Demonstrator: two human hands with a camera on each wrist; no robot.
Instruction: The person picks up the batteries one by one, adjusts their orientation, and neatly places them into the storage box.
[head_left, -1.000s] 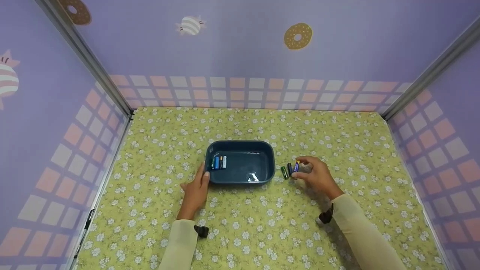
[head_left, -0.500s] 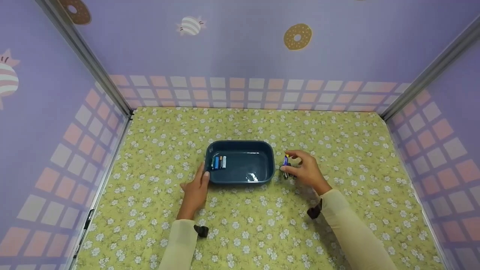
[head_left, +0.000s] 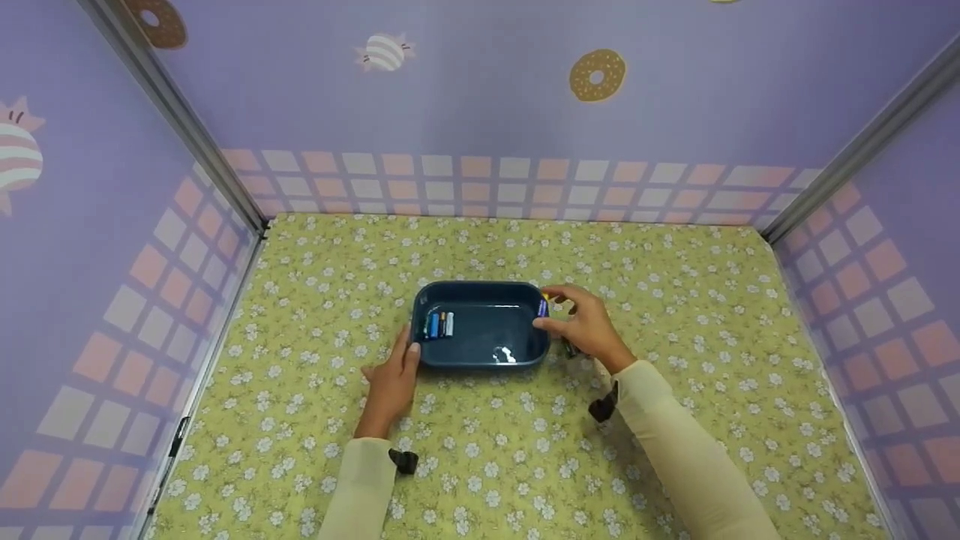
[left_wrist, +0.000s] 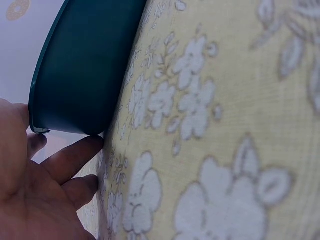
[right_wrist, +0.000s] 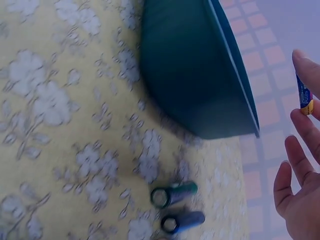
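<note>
head: high behind the right hand [head_left: 589, 326], facing forward-down | wrists: super close, sideways-ish | tub [head_left: 472, 365] shared by all three

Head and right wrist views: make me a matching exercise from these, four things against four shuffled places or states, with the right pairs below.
1. Left hand
2. Right hand
3. White battery
4. Green battery in the right wrist view

A. Lies on the floral cloth, outside the dish
B. At the dish's left end
C. Lies inside the dish
D. Pinches a yellow-ended battery

Pairs: 1-B; 2-D; 3-C; 4-A
</note>
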